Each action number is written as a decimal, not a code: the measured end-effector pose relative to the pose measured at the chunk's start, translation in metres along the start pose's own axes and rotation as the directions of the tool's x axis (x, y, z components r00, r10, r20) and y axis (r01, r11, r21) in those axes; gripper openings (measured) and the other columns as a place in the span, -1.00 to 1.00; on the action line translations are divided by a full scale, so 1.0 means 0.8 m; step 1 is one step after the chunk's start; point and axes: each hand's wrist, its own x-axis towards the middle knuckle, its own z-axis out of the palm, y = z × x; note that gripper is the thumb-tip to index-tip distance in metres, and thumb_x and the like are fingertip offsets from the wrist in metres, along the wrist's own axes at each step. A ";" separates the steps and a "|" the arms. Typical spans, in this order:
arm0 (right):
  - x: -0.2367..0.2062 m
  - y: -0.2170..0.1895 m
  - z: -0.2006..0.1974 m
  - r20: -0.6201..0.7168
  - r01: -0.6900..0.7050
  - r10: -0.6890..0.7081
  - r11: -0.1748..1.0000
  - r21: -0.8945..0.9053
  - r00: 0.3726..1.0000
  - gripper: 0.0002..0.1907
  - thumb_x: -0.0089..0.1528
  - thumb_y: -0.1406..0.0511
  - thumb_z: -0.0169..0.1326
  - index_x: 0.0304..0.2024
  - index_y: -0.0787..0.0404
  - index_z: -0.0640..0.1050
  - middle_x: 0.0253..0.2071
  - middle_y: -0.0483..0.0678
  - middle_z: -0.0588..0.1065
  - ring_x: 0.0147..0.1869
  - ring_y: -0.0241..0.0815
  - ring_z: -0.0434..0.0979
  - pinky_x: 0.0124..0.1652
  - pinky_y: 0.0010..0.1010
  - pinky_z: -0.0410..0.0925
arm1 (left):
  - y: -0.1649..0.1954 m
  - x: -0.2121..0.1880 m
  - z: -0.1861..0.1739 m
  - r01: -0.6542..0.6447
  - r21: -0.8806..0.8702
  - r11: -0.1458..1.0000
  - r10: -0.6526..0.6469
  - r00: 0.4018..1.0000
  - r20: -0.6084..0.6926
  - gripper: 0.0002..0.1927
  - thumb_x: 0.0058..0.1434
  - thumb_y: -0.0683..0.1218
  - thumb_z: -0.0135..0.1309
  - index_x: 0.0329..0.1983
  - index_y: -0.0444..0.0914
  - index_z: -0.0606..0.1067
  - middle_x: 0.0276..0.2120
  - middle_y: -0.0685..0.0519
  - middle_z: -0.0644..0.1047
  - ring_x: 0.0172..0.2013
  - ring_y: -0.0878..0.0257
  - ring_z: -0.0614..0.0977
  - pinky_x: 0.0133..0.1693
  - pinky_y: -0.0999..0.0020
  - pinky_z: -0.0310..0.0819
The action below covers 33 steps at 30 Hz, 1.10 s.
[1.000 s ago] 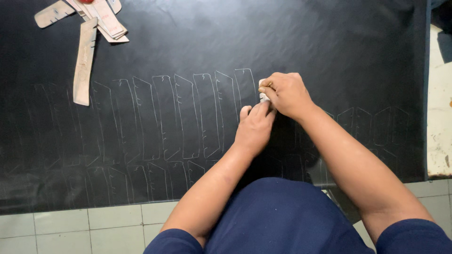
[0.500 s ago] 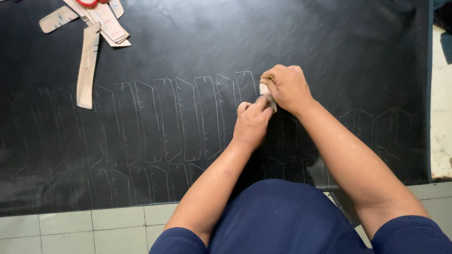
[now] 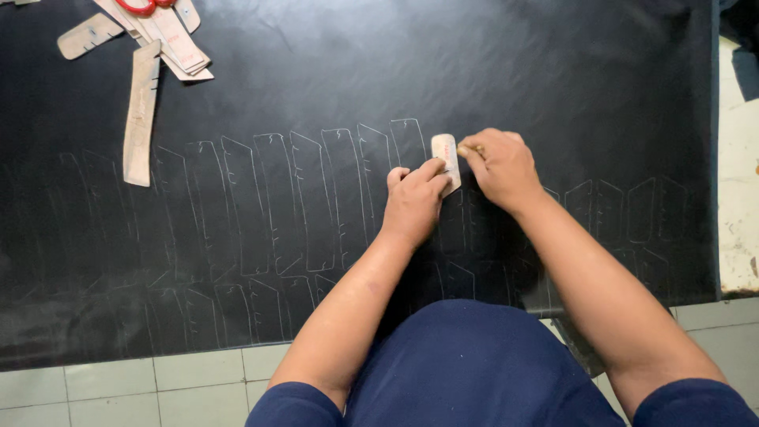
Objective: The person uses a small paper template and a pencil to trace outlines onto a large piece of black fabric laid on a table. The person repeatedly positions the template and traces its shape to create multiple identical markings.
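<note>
A: You're pressing a small tan template (image 3: 446, 162) flat on the black sheet (image 3: 474, 71) with your left hand (image 3: 413, 204), fingers curled, fingertips bearing on its lower part. It's sitting just right of the last chalk outline (image 3: 408, 142), about mid-sheet.

B: And the right hand?

A: Your right hand (image 3: 502, 168) is closed in a pinch on something thin at the template's top right edge. Looks like a marker or chalk, but it's mostly hidden, so I can't tell which.

B: What's risking the line?

A: My read: the template is being held only at the lower end. If you're pushing the marker along the top edge, the free end could be pivoting and the outline would come out skewed against its neighbours.

B: Anything else?

A: The gap to the previous outline is looking tight. A small slip leftward and the shapes would be overlapping. Also your left forearm is lying across the lower row of outlines (image 3: 261, 308); dragging it could be smearing those lines, if they're chalk.

B: The stuff in the far left corner?

A: Spare tan templates (image 3: 141, 111) and red-handled scissors (image 3: 142, 6) are lying well apart from your hands, no interference. More outlines (image 3: 632, 209) are sitting near the sheet's right edge, so you're working in the space between the two groups; room there is looking limited.
</note>
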 end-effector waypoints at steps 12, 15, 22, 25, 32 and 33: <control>-0.062 -0.023 -0.016 0.061 -0.118 0.114 0.991 0.068 0.992 -0.90 0.30 0.28 0.16 -0.20 0.16 0.65 -0.22 -0.07 0.60 -0.09 0.00 0.58 0.00 -0.21 0.37 | -0.018 0.001 -0.006 -0.007 -0.110 0.994 0.014 0.998 0.064 -0.76 0.13 -0.20 0.20 -0.13 -0.12 0.59 0.09 0.16 0.52 0.03 0.23 0.59 0.12 0.09 0.23; -0.065 -0.027 -0.014 0.058 -0.123 0.119 0.990 0.067 0.991 -0.90 0.31 0.29 0.15 -0.20 0.16 0.65 -0.23 -0.08 0.60 -0.09 -0.01 0.58 0.00 -0.21 0.37 | -0.021 -0.002 -0.007 -0.003 -0.149 0.989 0.010 0.999 0.050 -0.78 0.16 -0.20 0.20 -0.13 -0.13 0.54 0.10 0.17 0.52 0.03 0.25 0.59 0.14 0.11 0.23; -0.071 -0.044 0.003 0.066 -0.034 0.022 0.982 0.185 0.998 -0.89 0.30 0.30 0.15 -0.19 0.20 0.63 -0.22 -0.05 0.60 -0.10 -0.01 0.60 0.01 -0.25 0.39 | -0.024 -0.002 -0.009 0.029 -0.222 0.975 -0.017 0.998 0.056 -0.67 0.12 -0.19 0.26 -0.08 -0.14 0.44 0.11 0.15 0.53 -0.01 0.24 0.61 0.15 0.13 0.23; -0.072 -0.048 0.002 0.135 -0.111 0.084 0.973 0.201 0.987 -0.87 0.27 0.31 0.15 -0.21 0.24 0.65 -0.24 -0.02 0.62 -0.14 0.00 0.60 -0.06 -0.27 0.40 | -0.024 -0.004 -0.009 0.027 -0.232 0.972 -0.019 0.999 0.035 -0.63 0.09 -0.18 0.28 -0.08 -0.15 0.41 0.13 0.12 0.52 0.01 0.20 0.61 0.15 0.15 0.23; -0.055 -0.043 -0.004 0.034 -0.268 0.271 0.914 0.303 0.962 -0.84 0.33 0.32 0.11 -0.16 0.29 0.64 -0.20 0.01 0.60 -0.15 -0.13 0.62 -0.12 -0.36 0.43 | -0.024 -0.007 -0.008 0.049 -0.250 0.967 -0.040 0.998 0.042 -0.59 0.09 -0.19 0.28 -0.04 -0.15 0.39 0.18 0.07 0.50 -0.07 0.13 0.64 0.19 0.13 0.24; -0.049 -0.040 -0.003 0.027 -0.282 0.289 0.907 0.312 0.957 -0.83 0.33 0.31 0.11 -0.15 0.28 0.64 -0.20 0.00 0.60 -0.15 -0.13 0.63 -0.13 -0.36 0.44 | -0.024 -0.008 -0.008 0.045 -0.245 0.969 -0.037 0.999 0.038 -0.60 0.09 -0.19 0.28 -0.04 -0.15 0.39 0.17 0.07 0.50 -0.06 0.13 0.64 0.19 0.13 0.24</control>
